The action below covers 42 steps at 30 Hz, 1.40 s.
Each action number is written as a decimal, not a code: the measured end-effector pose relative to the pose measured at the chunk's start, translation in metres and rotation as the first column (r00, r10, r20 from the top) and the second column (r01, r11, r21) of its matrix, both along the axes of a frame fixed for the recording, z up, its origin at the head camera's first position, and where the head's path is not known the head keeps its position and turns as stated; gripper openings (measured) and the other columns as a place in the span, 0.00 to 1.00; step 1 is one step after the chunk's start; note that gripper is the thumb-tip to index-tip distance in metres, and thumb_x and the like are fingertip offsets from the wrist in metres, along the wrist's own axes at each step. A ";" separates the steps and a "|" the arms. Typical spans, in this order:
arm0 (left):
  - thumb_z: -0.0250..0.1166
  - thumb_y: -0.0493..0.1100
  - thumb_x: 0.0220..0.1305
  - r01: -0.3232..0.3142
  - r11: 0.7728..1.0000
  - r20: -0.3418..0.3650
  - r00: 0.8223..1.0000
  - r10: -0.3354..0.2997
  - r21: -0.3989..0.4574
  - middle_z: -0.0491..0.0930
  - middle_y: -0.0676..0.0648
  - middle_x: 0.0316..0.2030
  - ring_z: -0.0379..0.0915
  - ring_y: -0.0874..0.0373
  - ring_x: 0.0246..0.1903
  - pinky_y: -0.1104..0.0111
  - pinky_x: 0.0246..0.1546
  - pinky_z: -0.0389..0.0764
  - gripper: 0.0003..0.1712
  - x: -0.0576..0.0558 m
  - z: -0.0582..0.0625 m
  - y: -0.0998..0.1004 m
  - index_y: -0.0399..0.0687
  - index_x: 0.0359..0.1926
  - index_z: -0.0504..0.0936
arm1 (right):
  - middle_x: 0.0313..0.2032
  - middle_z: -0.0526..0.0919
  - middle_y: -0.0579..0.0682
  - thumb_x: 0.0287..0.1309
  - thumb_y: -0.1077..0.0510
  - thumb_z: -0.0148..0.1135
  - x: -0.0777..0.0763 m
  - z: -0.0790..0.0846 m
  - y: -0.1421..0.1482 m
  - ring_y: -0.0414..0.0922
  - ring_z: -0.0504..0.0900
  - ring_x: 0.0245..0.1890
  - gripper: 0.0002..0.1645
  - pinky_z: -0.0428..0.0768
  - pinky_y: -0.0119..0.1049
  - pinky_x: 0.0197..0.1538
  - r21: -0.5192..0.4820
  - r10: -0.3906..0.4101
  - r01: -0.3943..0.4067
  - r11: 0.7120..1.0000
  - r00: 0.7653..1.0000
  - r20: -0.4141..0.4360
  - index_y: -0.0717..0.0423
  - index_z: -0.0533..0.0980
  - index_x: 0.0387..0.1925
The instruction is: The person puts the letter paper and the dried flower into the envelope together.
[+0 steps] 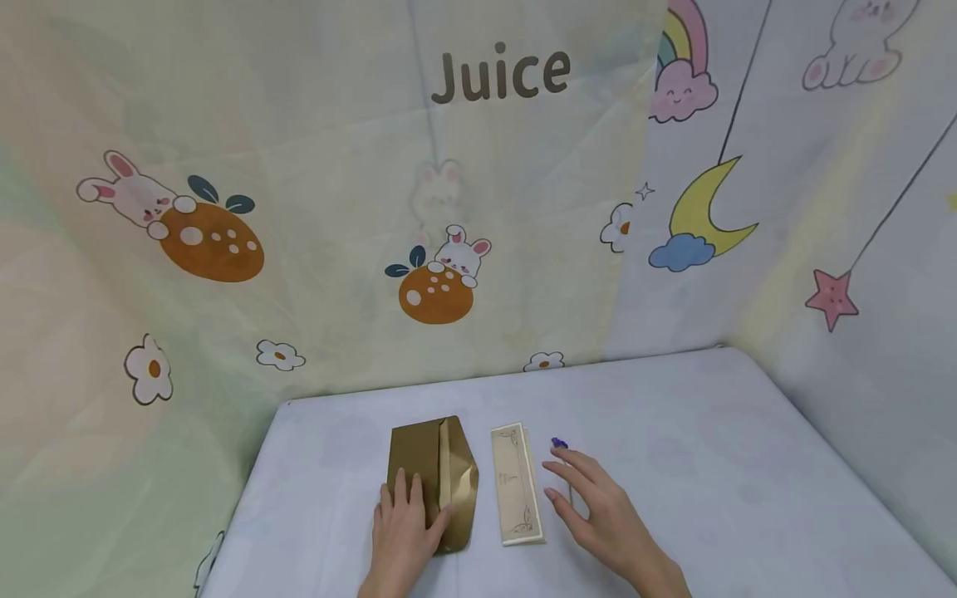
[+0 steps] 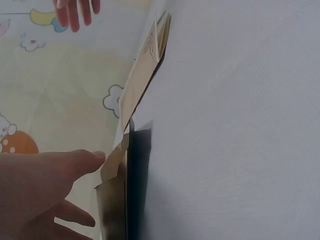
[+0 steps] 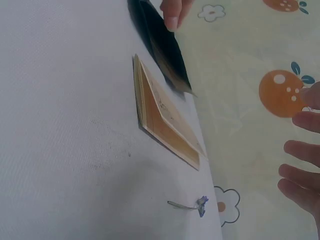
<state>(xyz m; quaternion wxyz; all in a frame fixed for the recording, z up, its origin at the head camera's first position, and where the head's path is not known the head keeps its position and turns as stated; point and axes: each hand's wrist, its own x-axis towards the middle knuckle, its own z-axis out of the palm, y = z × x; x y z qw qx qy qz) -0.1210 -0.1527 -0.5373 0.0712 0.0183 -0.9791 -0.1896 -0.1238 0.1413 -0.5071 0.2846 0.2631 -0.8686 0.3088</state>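
Observation:
A gold envelope [image 1: 414, 448] lies on the white table with its flap [image 1: 465, 490] opened out to the right. My left hand [image 1: 405, 523] rests on the envelope's lower part, fingers spread and pointing away. To the right of it lies a folded cream card [image 1: 516, 490] with line ornaments; its leaves stand slightly apart in the right wrist view. Farther right is a small purple flower [image 3: 201, 204] on a thin stem, partly hidden by my right hand in the head view. My right hand [image 1: 606, 507] hovers over the flower, fingers parted and holding nothing.
The table [image 1: 710, 465] has a pale cloth cover. Behind it hangs a curtain [image 1: 336, 208] printed with rabbits, oranges and flowers, and more printed fabric [image 1: 800, 208] closes off the right side. The table's back edge meets this fabric.

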 end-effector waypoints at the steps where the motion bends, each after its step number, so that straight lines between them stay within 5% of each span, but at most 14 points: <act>1: 0.73 0.61 0.61 -0.007 1.000 0.005 1.000 0.007 -0.004 0.65 0.23 0.69 0.61 0.18 0.65 0.32 0.58 0.70 0.46 0.000 -0.001 0.000 0.26 0.64 0.75 | 0.64 0.80 0.46 0.50 0.61 0.79 0.000 -0.001 0.000 0.47 0.81 0.62 0.30 0.63 0.16 0.67 0.002 -0.004 0.004 1.000 1.000 0.005 0.47 0.82 0.57; 7: 0.73 0.59 0.62 -0.038 0.999 0.034 0.999 0.039 -0.023 0.66 0.22 0.68 0.64 0.20 0.64 0.35 0.55 0.74 0.43 0.001 -0.002 0.002 0.27 0.63 0.76 | 0.63 0.81 0.45 0.51 0.60 0.79 0.000 -0.005 -0.004 0.47 0.81 0.61 0.28 0.66 0.17 0.66 0.012 -0.008 0.008 1.000 0.999 0.033 0.48 0.82 0.55; 15: 0.74 0.53 0.61 -0.055 0.998 0.019 0.998 0.055 -0.019 0.68 0.22 0.66 0.64 0.21 0.64 0.35 0.55 0.75 0.40 0.001 -0.006 0.005 0.25 0.62 0.76 | 0.59 0.83 0.49 0.50 0.60 0.79 -0.002 -0.012 -0.011 0.47 0.82 0.59 0.28 0.82 0.38 0.58 0.026 0.027 -0.027 0.999 1.000 0.008 0.49 0.82 0.55; 29: 0.72 0.52 0.61 -0.071 0.997 0.014 0.997 0.071 -0.009 0.70 0.25 0.65 0.66 0.24 0.64 0.37 0.54 0.77 0.37 0.000 -0.008 0.004 0.28 0.62 0.78 | 0.61 0.83 0.54 0.56 0.53 0.77 -0.008 -0.017 -0.036 0.56 0.82 0.61 0.29 0.83 0.52 0.56 0.053 0.137 -0.139 0.989 0.989 0.051 0.54 0.81 0.59; 36: 0.73 0.53 0.61 -0.080 0.997 0.012 0.997 0.080 -0.008 0.71 0.25 0.65 0.67 0.25 0.64 0.37 0.53 0.78 0.37 -0.002 -0.008 0.005 0.30 0.61 0.78 | 0.62 0.82 0.52 0.65 0.51 0.70 -0.016 -0.022 -0.057 0.52 0.81 0.63 0.24 0.82 0.52 0.59 -0.062 0.244 -0.236 0.970 0.942 0.231 0.55 0.81 0.60; 42: 0.72 0.52 0.61 -0.077 0.997 0.001 0.997 0.077 -0.002 0.72 0.26 0.65 0.68 0.26 0.64 0.37 0.52 0.78 0.35 0.000 -0.007 0.004 0.31 0.61 0.78 | 0.57 0.85 0.58 0.59 0.59 0.74 -0.031 -0.035 -0.076 0.54 0.83 0.59 0.24 0.81 0.50 0.60 -0.081 0.310 -0.300 0.951 0.910 0.275 0.62 0.82 0.57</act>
